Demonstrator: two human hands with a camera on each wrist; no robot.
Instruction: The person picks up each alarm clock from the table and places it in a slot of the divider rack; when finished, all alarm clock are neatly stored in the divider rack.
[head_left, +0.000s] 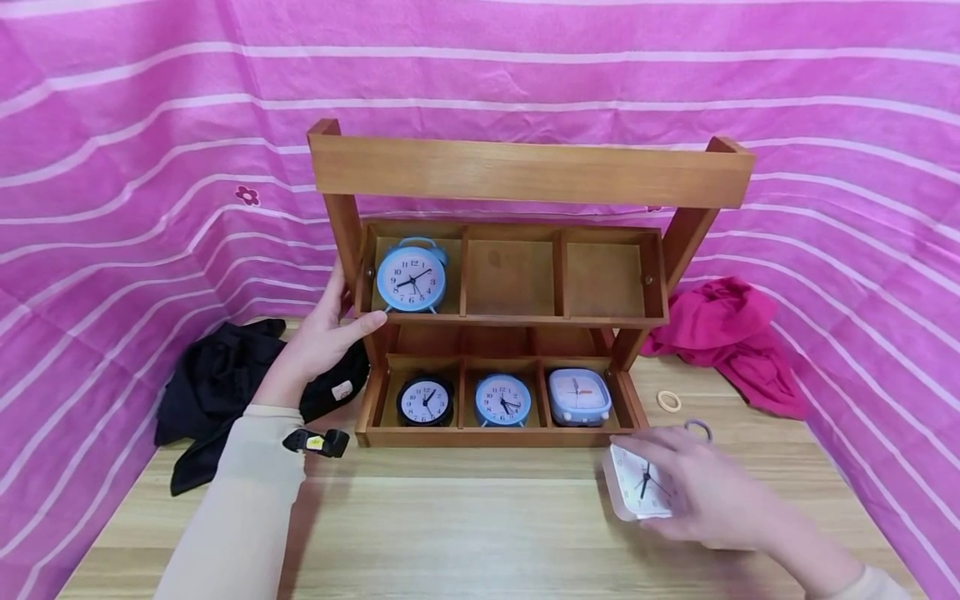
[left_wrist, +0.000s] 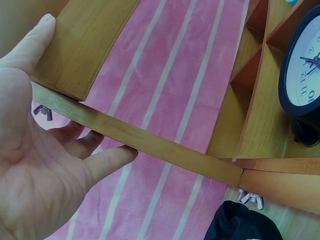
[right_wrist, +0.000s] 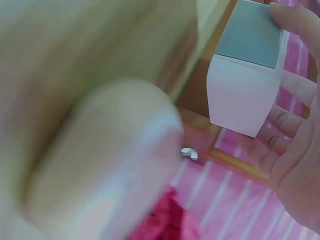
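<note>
My left hand (head_left: 318,337) grips the left side of a two-tier wooden shelf (head_left: 532,171). In the left wrist view its thumb lies on the upper tray's front and its fingers reach around the side post (left_wrist: 165,147). My right hand (head_left: 705,483) holds a white square alarm clock (head_left: 637,483) just in front of the shelf's lower right corner. The right wrist view shows this clock's pale body (right_wrist: 245,92) between thumb and fingers. A light blue twin-legged clock (head_left: 412,279) stands in the upper left compartment. Below sit a black round clock (head_left: 425,401), a blue round clock (head_left: 502,401) and a blue squarish clock (head_left: 580,397).
Black cloth (head_left: 217,383) lies left of the shelf, and magenta cloth (head_left: 727,333) lies to its right. A cream ring (head_left: 669,401) and a grey ring (head_left: 698,429) are near my right hand. Pink striped fabric (head_left: 480,83) hangs behind and at both sides of the wooden table (head_left: 450,533).
</note>
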